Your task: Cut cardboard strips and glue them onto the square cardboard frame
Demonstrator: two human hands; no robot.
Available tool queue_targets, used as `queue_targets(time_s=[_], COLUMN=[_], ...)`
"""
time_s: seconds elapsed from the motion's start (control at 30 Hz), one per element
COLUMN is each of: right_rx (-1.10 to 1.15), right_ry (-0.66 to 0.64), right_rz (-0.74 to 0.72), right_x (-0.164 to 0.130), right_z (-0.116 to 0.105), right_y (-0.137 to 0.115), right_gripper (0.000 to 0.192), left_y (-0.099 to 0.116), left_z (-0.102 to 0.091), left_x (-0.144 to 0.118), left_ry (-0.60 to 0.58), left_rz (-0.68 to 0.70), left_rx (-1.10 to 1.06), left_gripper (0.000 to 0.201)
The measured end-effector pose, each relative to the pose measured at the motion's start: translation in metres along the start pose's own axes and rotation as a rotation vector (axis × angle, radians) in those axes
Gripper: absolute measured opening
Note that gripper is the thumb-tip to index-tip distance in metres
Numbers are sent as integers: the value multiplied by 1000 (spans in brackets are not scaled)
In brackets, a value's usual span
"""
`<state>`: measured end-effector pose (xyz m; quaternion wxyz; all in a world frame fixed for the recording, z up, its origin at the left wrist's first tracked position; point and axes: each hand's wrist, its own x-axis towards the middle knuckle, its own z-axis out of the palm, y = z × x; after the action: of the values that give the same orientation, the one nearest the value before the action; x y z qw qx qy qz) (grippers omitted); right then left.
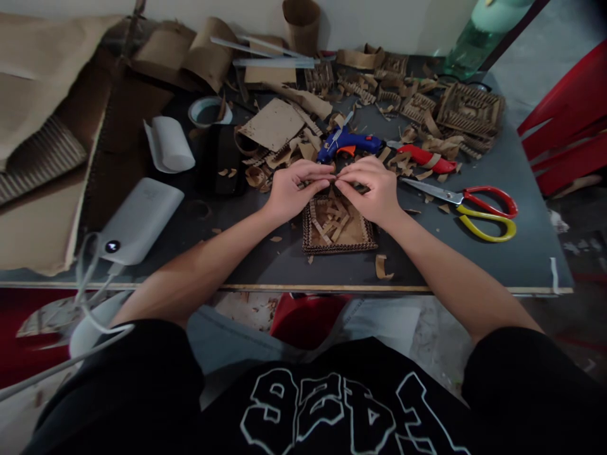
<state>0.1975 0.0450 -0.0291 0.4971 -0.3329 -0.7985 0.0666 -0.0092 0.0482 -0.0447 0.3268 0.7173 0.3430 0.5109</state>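
My left hand (298, 188) and my right hand (370, 188) meet fingertip to fingertip over the far side of a small cardboard tray. Both are closed in a pinch on a small cardboard piece, mostly hidden by the fingers. Below them lies the square cardboard tray (339, 248), its rim built of corrugated strips, with several thin cardboard strips (334, 222) loose inside. Just beyond the fingers a blue glue gun (351, 142) with an orange trigger rests on its side. To the right are scissors (484, 212) with one red and one yellow handle.
A red-handled cutter (429, 158) lies among cardboard scraps at the back. Left are a white power bank (142, 221) with a cable, a roll of tape (211, 112) and a dark phone-like object (222, 161). A green bottle (484, 38) stands back right. The table's front edge (332, 288) is close to me.
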Motion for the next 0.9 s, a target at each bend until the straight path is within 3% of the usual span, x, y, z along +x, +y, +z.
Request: queue_targets(time_s=[0.2,0.53,0.7,0.9], right_rx=[1,-7,-8,2], right_ry=[-54,1,13,22], right_rz=[-14,-59,-27,-9], right_x=[0,-1,-2,-2], right_z=[-1,2,2,2], right_y=[-2,0,1,2], right_gripper=[35,28,28,31], left_y=[2,5,3,-2], left_z=[3,3,1,2], left_x=[0,3,4,2], left_ry=[20,64,7,-49], left_rz=[-99,-81,-101,-3], left_rx=[-36,-160,-113,-94], left_gripper=[28,45,35,30])
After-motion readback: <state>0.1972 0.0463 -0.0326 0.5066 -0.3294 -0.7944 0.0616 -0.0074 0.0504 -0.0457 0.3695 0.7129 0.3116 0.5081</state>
